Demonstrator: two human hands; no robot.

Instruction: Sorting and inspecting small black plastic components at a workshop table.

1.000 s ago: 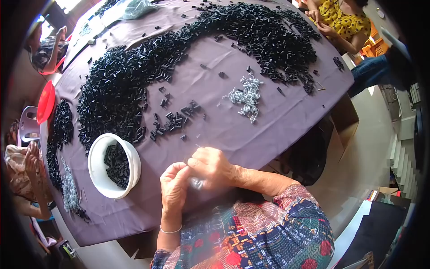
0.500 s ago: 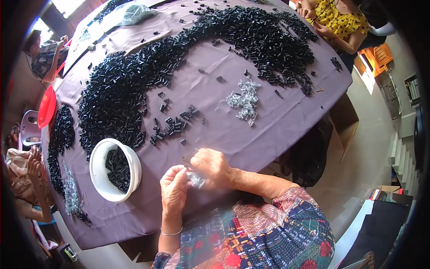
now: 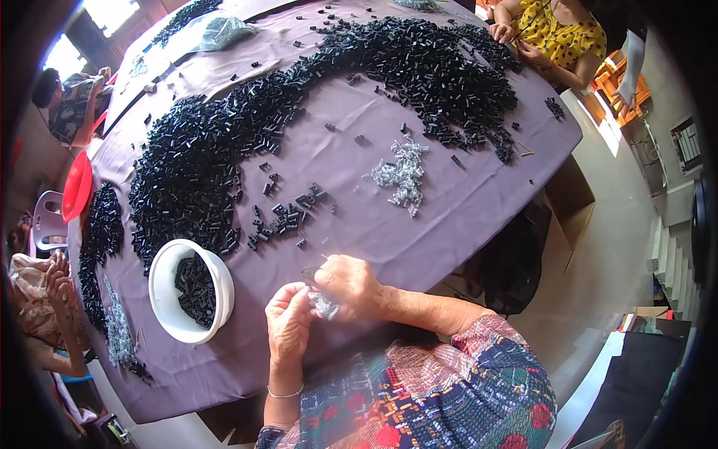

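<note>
My left hand point(image 3: 290, 322) is closed in a pinch near the table's front edge, its fingertips against a small cluster of clear, glittering pieces point(image 3: 324, 305). Right beside it, my right hand point(image 3: 350, 286) is curled closed over the same cluster's other side. A small greyish thin thing point(image 3: 308, 275) pokes out from the right hand's fingers; its kind is too blurred to name. Left of my hands stands a white bowl point(image 3: 157, 288), tilted in view, partly filled with short black tubes point(image 3: 196, 292). A few loose black tubes point(image 3: 284, 219) lie beyond my hands.
A long curved heap of black tubes point(image 3: 194, 165) covers much of the purple tablecloth point(image 3: 351, 179). A pile of clear small pieces point(image 3: 404, 174) lies right of centre. Other people sit around the table: one in yellow point(image 3: 565, 37), others at the left. A red plate point(image 3: 77, 185) is at the left edge.
The view has shifted slightly, so the table's contents sit a little differently. Both hands keep the same closed hold together on the clear cluster. A bare arm has appeared at the upper right.
</note>
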